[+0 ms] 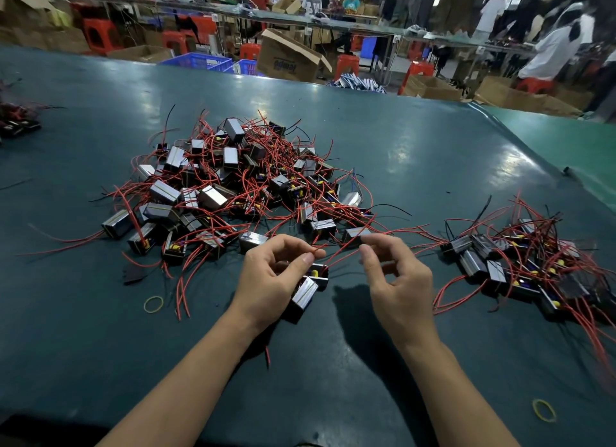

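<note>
**Small wired block, held by the body, leads kept loose**

The wired block [305,295] sits low in the left hand [273,280], above the table [416,146] at about 6 o'clock from the big heap [233,180] of like parts. The left grip clasps the block's body from behind, and its thumb and forefinger pinch a thin red lead [321,248] at the top. The right hand [396,280] is at 3 o'clock from the left. Its thumb and forefinger are curled about another red lead that rises from the block, but I cannot tell whether that grip has closed on it.

The block looks small, rigid and light enough for one hand. Its shiny wrapped faces are probably slick, so the hold likely belongs across the hard sides, not on the foil. The leads are soft and springy and are likely to snag on neighbours in the heap. Pulling hard on one could strain its joint at the yellow end. A finger pinch near the block probably suits them best.

A smaller sorted pile [520,266] lies at 3 o'clock. One rubber band [153,304] lies at 9 o'clock and another [544,410] at 5 o'clock.
</note>
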{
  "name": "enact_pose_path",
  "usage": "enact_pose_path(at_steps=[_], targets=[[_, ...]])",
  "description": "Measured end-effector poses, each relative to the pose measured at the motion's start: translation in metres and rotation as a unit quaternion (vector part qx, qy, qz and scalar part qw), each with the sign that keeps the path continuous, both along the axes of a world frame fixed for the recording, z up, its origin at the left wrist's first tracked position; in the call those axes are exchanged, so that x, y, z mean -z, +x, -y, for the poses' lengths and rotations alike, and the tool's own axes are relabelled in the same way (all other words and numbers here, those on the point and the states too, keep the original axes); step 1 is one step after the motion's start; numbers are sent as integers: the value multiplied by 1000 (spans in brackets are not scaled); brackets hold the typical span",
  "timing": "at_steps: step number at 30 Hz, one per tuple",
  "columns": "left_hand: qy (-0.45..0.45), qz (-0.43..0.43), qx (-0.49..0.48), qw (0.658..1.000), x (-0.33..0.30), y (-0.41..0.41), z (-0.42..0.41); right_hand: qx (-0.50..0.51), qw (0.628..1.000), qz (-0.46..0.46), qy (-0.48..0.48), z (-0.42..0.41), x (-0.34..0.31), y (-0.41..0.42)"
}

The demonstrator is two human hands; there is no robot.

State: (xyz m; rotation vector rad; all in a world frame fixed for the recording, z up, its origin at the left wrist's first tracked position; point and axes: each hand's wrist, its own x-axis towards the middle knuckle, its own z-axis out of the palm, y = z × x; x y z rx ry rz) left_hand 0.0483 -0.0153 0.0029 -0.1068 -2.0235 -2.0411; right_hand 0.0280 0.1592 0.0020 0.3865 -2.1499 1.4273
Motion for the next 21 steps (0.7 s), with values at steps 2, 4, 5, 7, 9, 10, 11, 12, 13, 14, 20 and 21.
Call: enact_pose_path(at_steps=[2, 4, 5, 7, 9, 10, 11, 12, 13, 14, 20, 21], targets=[[23, 4, 12, 1000, 0, 0, 1, -31, 999, 22, -5, 3, 1, 2], [52, 13, 26, 998, 0, -1, 2, -35, 999, 36, 7, 5, 3, 3], [66, 17, 34, 997, 0, -1, 3, -26, 998, 50, 18, 5, 4, 2], [82, 20, 48, 995, 0, -1, 3, -14, 994, 103, 11, 5, 4, 0], [83, 22, 58, 995, 0, 0, 3, -25, 981, 178, -79, 5, 3, -1], [76, 24, 56, 995, 0, 0, 3, -30, 968, 210, -130, 5, 2, -2], [63, 23, 51, 996, 0, 0, 2, -37, 957, 232, -170, 4, 0, -4], [47, 22, 47, 998, 0, 0, 2, -50, 948, 245, -198, 3, -2, -5], [38, 18, 46, 998, 0, 0, 2, -67, 941, 252, -215, 3, -4, -5], [34, 11, 46, 998, 0, 1, 1, -83, 939, 252, -220, 3, -6, -6], [-12, -1, -6, 1000, 3, -1, 0, -115, 944, 224, -213, 1, -12, -1], [-23, -1, -15, 1000, 4, -2, -1, -125, 942, 221, -220, 1, -13, 0]])
